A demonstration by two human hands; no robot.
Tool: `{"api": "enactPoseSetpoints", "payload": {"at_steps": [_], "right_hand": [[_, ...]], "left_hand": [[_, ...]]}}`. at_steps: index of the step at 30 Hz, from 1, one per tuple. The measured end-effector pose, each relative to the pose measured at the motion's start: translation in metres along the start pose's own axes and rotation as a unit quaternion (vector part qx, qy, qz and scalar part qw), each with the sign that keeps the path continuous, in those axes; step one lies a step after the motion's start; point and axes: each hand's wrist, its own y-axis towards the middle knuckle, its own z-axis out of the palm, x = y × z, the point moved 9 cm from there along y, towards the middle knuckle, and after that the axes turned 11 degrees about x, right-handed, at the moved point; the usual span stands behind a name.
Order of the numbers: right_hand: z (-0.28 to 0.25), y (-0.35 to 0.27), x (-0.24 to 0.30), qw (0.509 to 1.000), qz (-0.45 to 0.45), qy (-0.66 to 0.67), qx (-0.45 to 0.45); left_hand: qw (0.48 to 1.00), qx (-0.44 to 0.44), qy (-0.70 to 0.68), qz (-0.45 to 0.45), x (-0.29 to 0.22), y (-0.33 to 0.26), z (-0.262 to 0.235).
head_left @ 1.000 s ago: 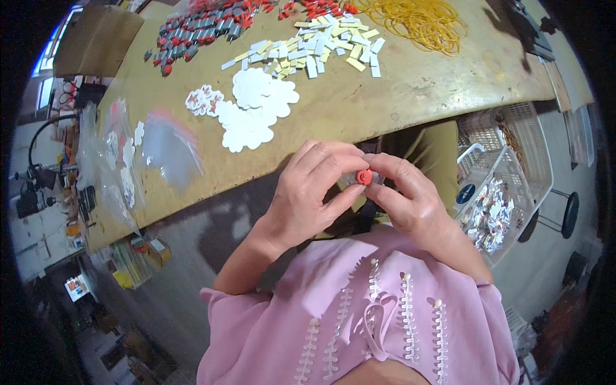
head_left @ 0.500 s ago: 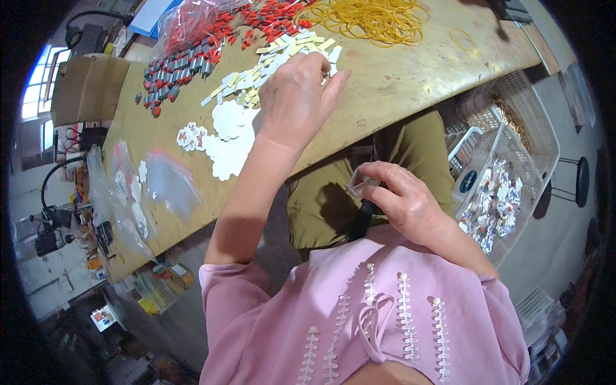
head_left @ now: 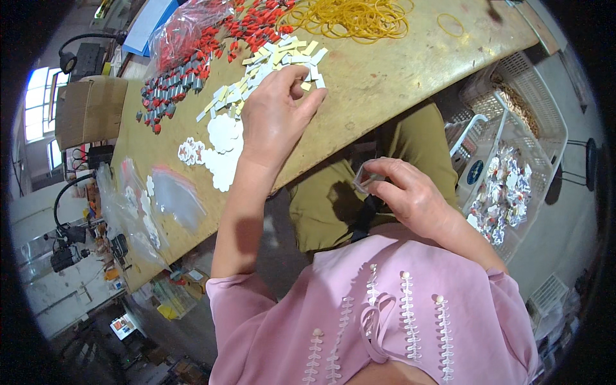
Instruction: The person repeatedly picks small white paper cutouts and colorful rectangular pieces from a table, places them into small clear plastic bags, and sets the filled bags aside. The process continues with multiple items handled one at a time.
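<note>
My left hand [head_left: 276, 119] is over the near right edge of a heap of small white and pale-yellow strips [head_left: 263, 70] on the table. Its fingers curl toward the thumb, and a small pale-yellow strip [head_left: 307, 86] shows between them; the fingertips are partly hidden. Above my lap, my right hand [head_left: 410, 192] pinches a small clear plastic bag [head_left: 362, 179] between thumb and fingers. Just left of my left wrist lie white scallop-edged cards [head_left: 224, 154], beside a smaller printed group [head_left: 190, 151].
Behind the strips are grey-and-red small parts [head_left: 170, 90], loose red pieces [head_left: 256, 25] and yellow rubber bands [head_left: 359, 19]. Flat clear bags [head_left: 176, 196] lie at the table's left. White plastic baskets [head_left: 484, 138], one with filled packets [head_left: 504, 192], stand to my right.
My left hand has drawn slightly back toward me at the strips, its fingers still curled. My right hand keeps hold of the clear bag. The whole view has shifted a little.
</note>
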Motion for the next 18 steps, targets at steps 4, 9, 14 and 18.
{"api": "enactPoseSetpoints", "payload": {"at_steps": [4,9,14,18], "right_hand": [[0.004,0.003,0.004,1.000,-0.006,0.011,0.001],[0.003,-0.002,0.000,1.000,0.013,0.004,0.002],[0.008,-0.001,-0.003,1.000,0.015,0.002,0.014],[0.005,0.005,0.005,1.000,0.005,-0.010,0.010]], "left_hand": [[0.998,0.016,-0.006,0.065,-0.011,0.000,0.004],[0.992,0.085,-0.080,0.042,0.004,-0.012,-0.004],[0.998,0.011,-0.026,0.062,0.007,-0.008,-0.023],[0.995,0.017,0.033,0.098,0.002,0.003,-0.015]]}}
